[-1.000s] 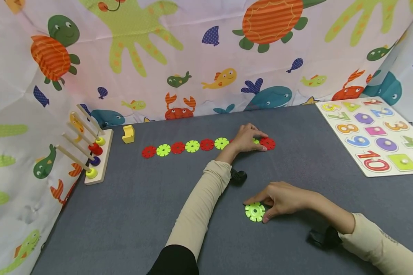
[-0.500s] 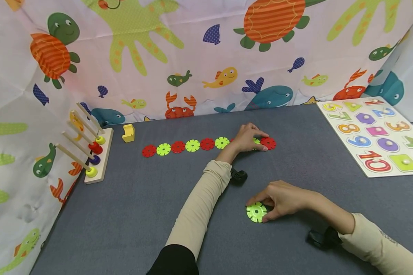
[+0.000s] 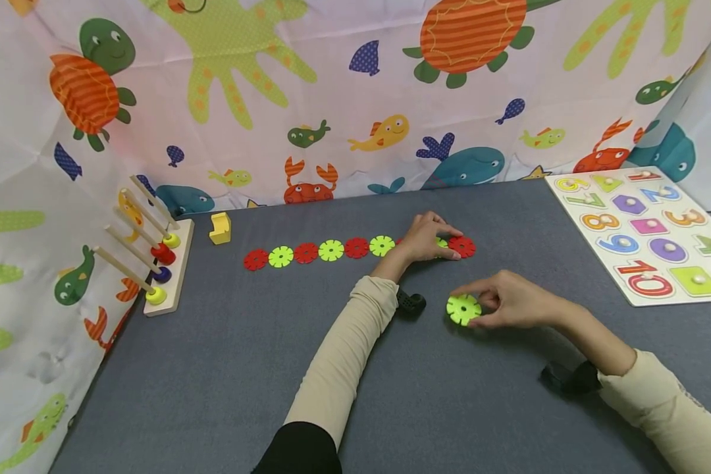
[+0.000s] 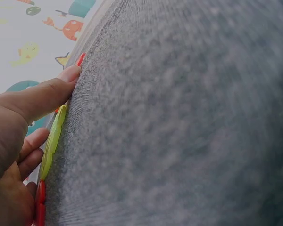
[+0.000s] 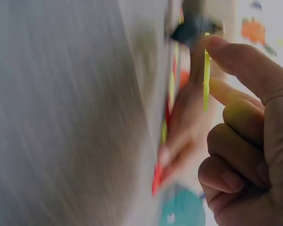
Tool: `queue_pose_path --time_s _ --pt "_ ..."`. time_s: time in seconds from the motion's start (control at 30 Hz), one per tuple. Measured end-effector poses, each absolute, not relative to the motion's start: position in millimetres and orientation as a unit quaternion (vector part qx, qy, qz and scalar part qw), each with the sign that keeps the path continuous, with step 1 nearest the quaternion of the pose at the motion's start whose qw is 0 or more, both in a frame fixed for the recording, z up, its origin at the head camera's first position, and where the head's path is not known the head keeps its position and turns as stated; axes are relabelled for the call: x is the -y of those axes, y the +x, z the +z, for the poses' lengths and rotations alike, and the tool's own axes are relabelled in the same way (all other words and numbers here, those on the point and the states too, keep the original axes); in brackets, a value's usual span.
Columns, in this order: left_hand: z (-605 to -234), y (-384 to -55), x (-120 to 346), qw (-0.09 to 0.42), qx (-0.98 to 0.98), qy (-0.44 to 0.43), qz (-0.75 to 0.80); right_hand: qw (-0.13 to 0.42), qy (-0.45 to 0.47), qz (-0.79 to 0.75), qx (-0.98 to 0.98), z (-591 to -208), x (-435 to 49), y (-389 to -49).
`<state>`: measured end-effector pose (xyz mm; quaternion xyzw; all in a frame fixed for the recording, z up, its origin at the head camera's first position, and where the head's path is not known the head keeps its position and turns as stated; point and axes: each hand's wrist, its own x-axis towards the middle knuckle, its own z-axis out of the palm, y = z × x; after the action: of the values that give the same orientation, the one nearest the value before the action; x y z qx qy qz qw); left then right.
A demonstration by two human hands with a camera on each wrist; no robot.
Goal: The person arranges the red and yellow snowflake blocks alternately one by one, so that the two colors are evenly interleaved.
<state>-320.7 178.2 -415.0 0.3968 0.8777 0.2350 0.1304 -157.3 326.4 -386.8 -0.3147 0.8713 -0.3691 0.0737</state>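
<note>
A row of red and yellow-green notched plastic discs lies across the table, from a red disc (image 3: pixel 256 260) at the left to a red end disc (image 3: pixel 463 247) at the right. My left hand (image 3: pixel 419 241) lies over the row's right part and holds that end disc between thumb and forefinger, hiding some discs. In the left wrist view the thumb touches the end disc's edge (image 4: pixel 81 59). Nearer to me, my right hand (image 3: pixel 518 301) pinches a loose yellow-green disc (image 3: pixel 463 310) by its rim. The right wrist view shows this disc (image 5: pixel 206 77) edge-on, off the table.
A wooden peg stand (image 3: pixel 178 276) with coloured rings is at the left, beside a small yellow block (image 3: pixel 220 228). A number-and-shape puzzle board (image 3: pixel 619 243) lies at the right. A printed cloth (image 3: pixel 343 99) rises behind the grey table (image 3: pixel 243 368).
My right hand has moved away from me and slightly right, carrying the yellow-green disc towards the row's right end. My left hand stays in place.
</note>
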Motion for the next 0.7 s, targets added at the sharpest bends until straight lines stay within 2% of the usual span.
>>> queue_pose_path --time_s 0.33,0.7 --pt "-416.8 -323.0 -179.8 0.13 -0.879 0.398 0.227 0.04 -0.162 -0.273 -0.948 -376.3 -370.1 -201.2" --pt "-413.0 -322.0 -176.9 0.141 -0.877 0.394 0.236 0.052 -0.105 -0.296 -0.948 -391.9 -394.0 -225.0"
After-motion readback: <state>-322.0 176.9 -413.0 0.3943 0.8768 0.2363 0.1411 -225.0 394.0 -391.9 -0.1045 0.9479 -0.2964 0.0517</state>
